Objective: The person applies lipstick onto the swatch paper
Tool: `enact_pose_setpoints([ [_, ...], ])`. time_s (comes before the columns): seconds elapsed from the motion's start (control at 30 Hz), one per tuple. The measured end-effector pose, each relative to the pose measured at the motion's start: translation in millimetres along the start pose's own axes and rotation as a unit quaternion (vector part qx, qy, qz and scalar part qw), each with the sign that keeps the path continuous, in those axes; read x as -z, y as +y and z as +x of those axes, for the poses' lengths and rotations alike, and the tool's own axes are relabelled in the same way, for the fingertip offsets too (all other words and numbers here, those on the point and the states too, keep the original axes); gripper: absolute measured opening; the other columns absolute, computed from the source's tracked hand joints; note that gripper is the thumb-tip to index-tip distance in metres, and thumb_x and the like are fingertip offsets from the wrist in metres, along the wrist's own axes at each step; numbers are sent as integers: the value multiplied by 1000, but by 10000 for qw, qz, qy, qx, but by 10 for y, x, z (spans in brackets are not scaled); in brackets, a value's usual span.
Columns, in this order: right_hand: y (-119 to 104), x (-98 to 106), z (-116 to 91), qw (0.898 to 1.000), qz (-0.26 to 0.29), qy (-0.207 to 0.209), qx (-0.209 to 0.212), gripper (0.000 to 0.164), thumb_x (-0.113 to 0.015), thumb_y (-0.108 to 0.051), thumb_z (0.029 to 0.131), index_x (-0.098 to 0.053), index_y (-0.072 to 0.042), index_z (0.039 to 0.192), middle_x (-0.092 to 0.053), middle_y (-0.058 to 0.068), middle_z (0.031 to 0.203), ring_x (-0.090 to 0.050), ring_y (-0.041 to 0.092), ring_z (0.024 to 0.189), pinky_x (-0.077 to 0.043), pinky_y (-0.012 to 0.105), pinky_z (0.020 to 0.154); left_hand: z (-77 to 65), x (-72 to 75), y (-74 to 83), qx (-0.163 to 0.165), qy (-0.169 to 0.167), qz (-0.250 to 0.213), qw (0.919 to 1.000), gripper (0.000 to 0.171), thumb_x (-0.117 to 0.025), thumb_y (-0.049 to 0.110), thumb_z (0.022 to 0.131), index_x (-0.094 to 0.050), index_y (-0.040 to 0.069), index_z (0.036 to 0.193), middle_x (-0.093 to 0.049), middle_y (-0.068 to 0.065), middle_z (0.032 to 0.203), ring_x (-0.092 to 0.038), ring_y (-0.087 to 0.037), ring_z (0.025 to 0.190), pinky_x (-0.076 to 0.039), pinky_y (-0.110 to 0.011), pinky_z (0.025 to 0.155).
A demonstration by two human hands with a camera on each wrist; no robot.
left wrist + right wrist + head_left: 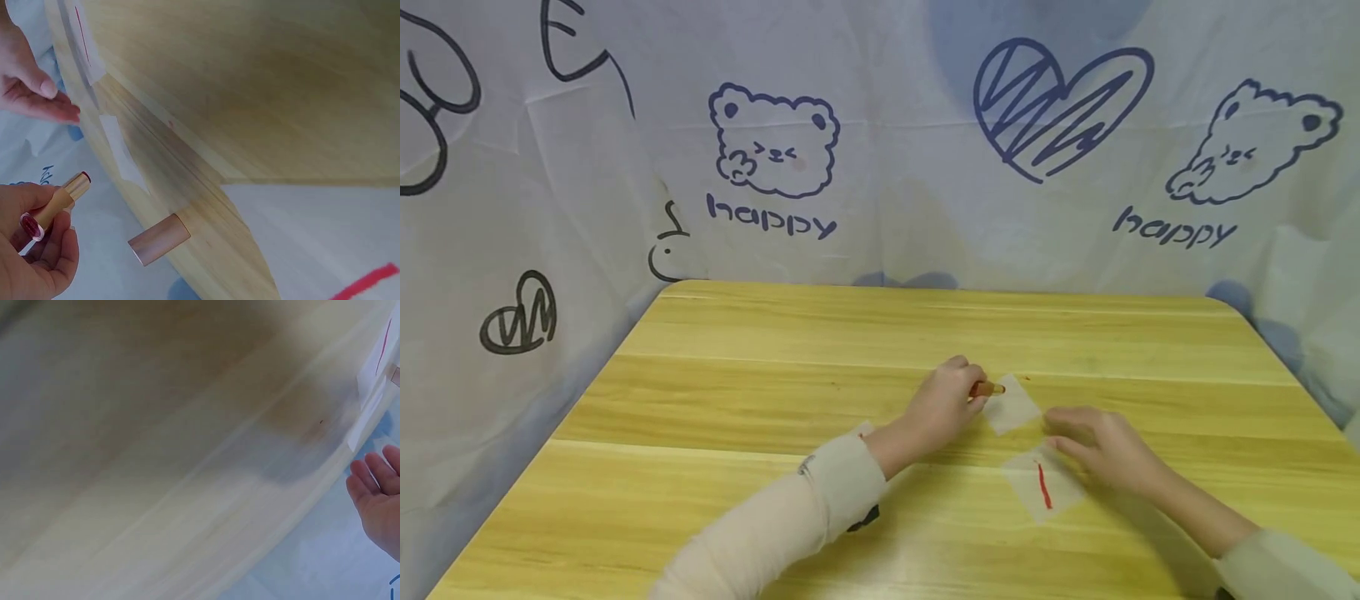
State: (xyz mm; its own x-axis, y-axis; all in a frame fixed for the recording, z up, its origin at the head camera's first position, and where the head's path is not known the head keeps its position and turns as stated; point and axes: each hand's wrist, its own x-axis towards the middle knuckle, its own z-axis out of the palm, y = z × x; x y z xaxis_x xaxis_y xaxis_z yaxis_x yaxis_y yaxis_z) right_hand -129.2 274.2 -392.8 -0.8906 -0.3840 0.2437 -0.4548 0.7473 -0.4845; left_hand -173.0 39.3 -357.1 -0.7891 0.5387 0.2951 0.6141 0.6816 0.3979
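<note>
Fingers on the left hand pinch the lipstick; right hand looks relaxed. Pinning the blank paper should help, tbh.

In the lower middle of the head view, the person wears a long cream sleeve, which has soft folds and ends in a pale cuff with a black piece below it. In the lower right corner, a second pale sleeve is visible. Left hand and right hand are bare.
</note>
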Motion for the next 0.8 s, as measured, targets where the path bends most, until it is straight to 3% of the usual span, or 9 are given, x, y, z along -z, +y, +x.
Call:
enact_pose_setpoints([
  [0.23,-35,-30,139,9996,89,27,-249,38,-67,-11,85,-59,9,116,-59,27,119,-56,43,110,-46,52,91,68,-72,13,92,-7,-18,10000,10,-66,12,86,-68,5,93,-62,-4,85,-52,-7,70,-44,-10,59],
  [0.5,-20,-111,302,9999,-62,149,37,42,-68,-8,83,-56,13,117,-57,30,118,-55,45,110,-48,52,89,111,-134,-6,312,-60,-74,9995,8,-64,10,88,-68,4,92,-61,-6,83,-51,-9,68,-42,-12,56],
  [0.8,8,-184,410,9990,-324,-264,-161,51,-67,-15,85,-51,13,123,-51,32,125,-50,45,116,-45,53,93,139,-161,-5,329,-153,98,9993,9,-63,12,88,-67,5,92,-60,-5,82,-53,-9,68,-43,-12,56],
])
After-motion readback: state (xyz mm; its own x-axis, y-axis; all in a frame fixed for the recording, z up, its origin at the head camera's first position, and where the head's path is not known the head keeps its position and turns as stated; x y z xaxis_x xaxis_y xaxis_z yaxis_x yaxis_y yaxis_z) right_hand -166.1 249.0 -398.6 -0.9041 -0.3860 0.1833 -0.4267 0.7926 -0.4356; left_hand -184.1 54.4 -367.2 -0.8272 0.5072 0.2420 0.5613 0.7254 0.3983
